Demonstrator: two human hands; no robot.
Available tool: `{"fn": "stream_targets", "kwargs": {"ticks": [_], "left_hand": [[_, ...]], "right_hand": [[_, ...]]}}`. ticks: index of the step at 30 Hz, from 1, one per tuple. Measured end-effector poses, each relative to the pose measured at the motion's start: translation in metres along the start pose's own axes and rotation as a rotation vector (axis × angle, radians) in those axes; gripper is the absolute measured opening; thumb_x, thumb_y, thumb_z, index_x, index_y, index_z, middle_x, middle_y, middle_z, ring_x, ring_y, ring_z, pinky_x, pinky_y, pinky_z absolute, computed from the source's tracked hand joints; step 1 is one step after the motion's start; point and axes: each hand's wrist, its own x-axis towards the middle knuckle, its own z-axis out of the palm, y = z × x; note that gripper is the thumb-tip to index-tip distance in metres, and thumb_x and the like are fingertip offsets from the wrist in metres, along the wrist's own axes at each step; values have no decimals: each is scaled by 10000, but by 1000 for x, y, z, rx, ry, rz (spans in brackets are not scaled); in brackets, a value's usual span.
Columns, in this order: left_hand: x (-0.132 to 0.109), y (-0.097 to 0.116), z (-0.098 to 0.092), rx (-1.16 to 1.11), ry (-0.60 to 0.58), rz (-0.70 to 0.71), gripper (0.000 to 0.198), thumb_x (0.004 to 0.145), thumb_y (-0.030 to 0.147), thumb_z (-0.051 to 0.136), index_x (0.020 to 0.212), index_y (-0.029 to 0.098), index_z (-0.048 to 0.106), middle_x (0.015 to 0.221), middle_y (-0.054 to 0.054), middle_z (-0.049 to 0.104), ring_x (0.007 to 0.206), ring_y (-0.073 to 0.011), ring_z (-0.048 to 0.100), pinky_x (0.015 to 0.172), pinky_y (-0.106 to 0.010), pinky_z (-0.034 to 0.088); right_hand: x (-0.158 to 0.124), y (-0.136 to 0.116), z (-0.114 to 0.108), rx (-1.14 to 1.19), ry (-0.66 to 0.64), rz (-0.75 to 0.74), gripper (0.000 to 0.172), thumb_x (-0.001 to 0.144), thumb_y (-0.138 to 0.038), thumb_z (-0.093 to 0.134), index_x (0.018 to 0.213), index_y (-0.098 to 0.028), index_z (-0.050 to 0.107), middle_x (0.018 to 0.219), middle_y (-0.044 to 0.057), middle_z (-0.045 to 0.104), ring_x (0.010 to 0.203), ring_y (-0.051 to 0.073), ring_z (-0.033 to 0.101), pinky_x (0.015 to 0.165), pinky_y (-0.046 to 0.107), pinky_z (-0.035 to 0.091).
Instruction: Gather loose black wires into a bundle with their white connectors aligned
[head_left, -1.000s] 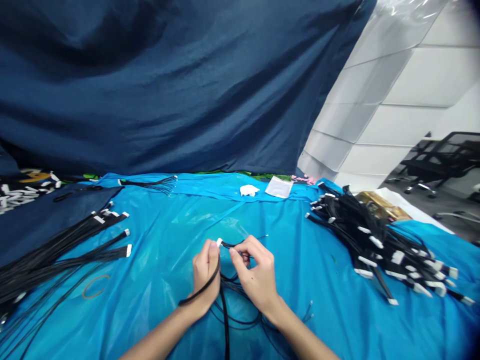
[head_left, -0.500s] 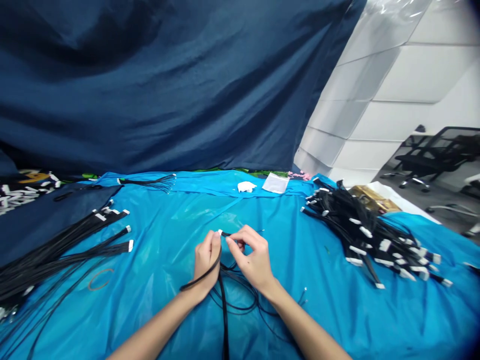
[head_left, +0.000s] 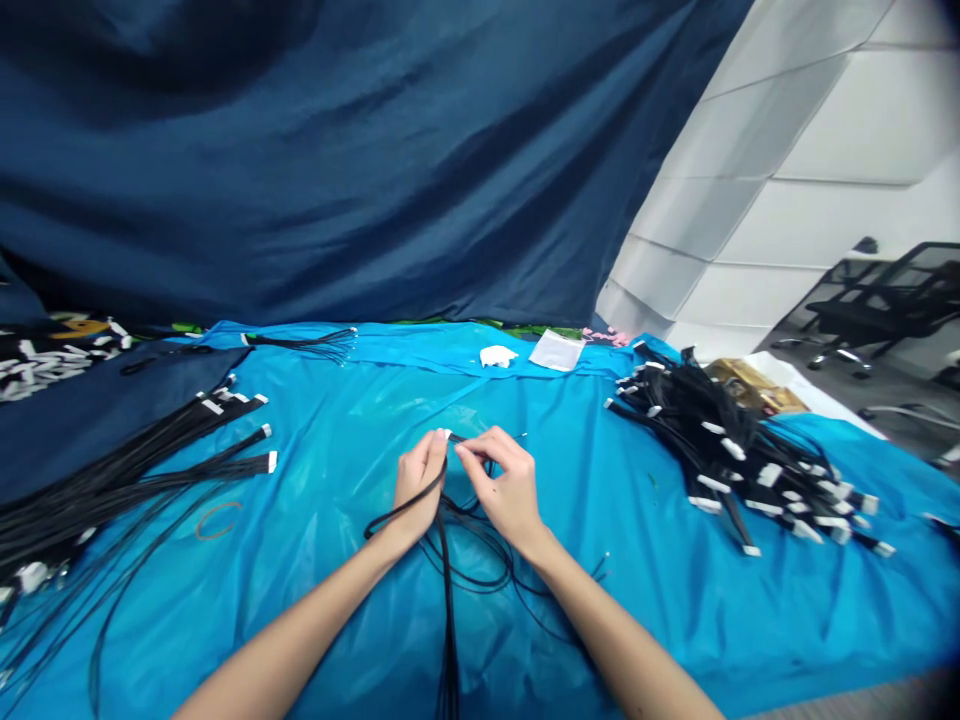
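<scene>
Blue sheet (head_left: 637, 620) covers table, near edge at lower right. Tangled cable pile (head_left: 739, 455) right, straightened cable bundle (head_left: 127, 470) left; open sheet between, around hands. Left hand (head_left: 417, 487) pinches black cable (head_left: 448, 590) at white connector (head_left: 447, 434), table centre. Right hand (head_left: 504, 488) fingertips closed on same cable just beside connector.

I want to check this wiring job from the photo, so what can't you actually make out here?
Head view only:
- Left hand and right hand cover the grip on the white plug; its pins are too small.
- The black cable is cut off by the bottom edge.
- The cable pile is too tangled to count.
</scene>
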Motion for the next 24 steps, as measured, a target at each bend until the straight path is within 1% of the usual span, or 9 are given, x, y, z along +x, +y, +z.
{"fn": "stream_targets", "kwargs": {"ticks": [2, 5, 7, 10, 12, 14, 17, 20, 24], "left_hand": [[5, 0, -2, -72, -2, -38, 375, 791, 506, 404, 612, 181, 460, 463, 44, 401, 427, -93, 369, 437, -219, 272], [15, 1, -7, -232, 33, -141, 406, 754, 547, 433, 583, 180, 424, 454, 56, 374, 406, -73, 337, 422, -206, 267], [21, 1, -11, -361, 81, -224, 426, 715, 571, 473, 560, 185, 380, 436, 75, 326, 384, -58, 293, 407, -197, 252], [27, 1, -16, -515, 136, -332, 436, 675, 577, 518, 564, 185, 363, 425, 90, 295, 372, -47, 275, 389, -186, 228], [29, 0, -19, -585, 159, -389, 429, 666, 558, 545, 567, 183, 364, 416, 92, 302, 366, -42, 288, 382, -179, 217], [31, -1, -22, -655, 177, -458, 419, 670, 531, 563, 563, 182, 357, 399, 96, 300, 350, -37, 287, 372, -176, 208], [35, -1, -26, -736, 173, -556, 397, 702, 498, 550, 563, 183, 351, 378, 101, 293, 323, -32, 266, 353, -175, 193], [38, -1, -29, -781, 132, -617, 381, 756, 465, 499, 556, 187, 332, 358, 104, 266, 302, -31, 239, 333, -174, 178], [37, -2, -28, -830, 13, -720, 358, 846, 355, 384, 537, 187, 316, 333, 100, 226, 272, -33, 209, 310, -169, 154]], "right_hand": [[0, -1, -1, -48, 19, -30, 140, 818, -191, 501, 873, -177, 629, 789, 41, 556, 735, 136, 526, 672, 271, 448], [-1, -3, -3, -119, 22, -156, 226, 801, -192, 531, 1018, -208, 595, 942, 70, 545, 916, 184, 504, 807, 353, 438], [-2, -4, -4, -129, -41, -277, 249, 790, -180, 548, 1033, -220, 585, 967, 70, 549, 963, 197, 486, 846, 385, 427], [-3, -1, -3, -171, -209, -416, 244, 801, -149, 528, 1024, -228, 589, 987, 70, 558, 1004, 206, 468, 871, 405, 424], [-4, 3, -1, -224, -271, -431, 238, 816, -152, 506, 1024, -228, 591, 1039, 81, 545, 1045, 217, 447, 885, 424, 418], [-4, 6, 0, -254, -289, -417, 235, 823, -195, 514, 1046, -223, 583, 1098, 91, 521, 1088, 228, 422, 902, 439, 410], [-4, 9, 0, -257, -349, -436, 312, 805, -295, 560, 1105, -207, 554, 1150, 95, 504, 1153, 239, 375, 942, 443, 385], [-4, 10, 1, -271, -408, -468, 312, 831, -267, 528, 1135, -196, 535, 1100, 79, 550, 1152, 214, 390, 985, 434, 346], [-4, 15, 2, -283, -384, -497, 279, 877, -156, 429, 1128, -204, 540, 953, 48, 609, 966, 150, 516, 960, 398, 357]]}}
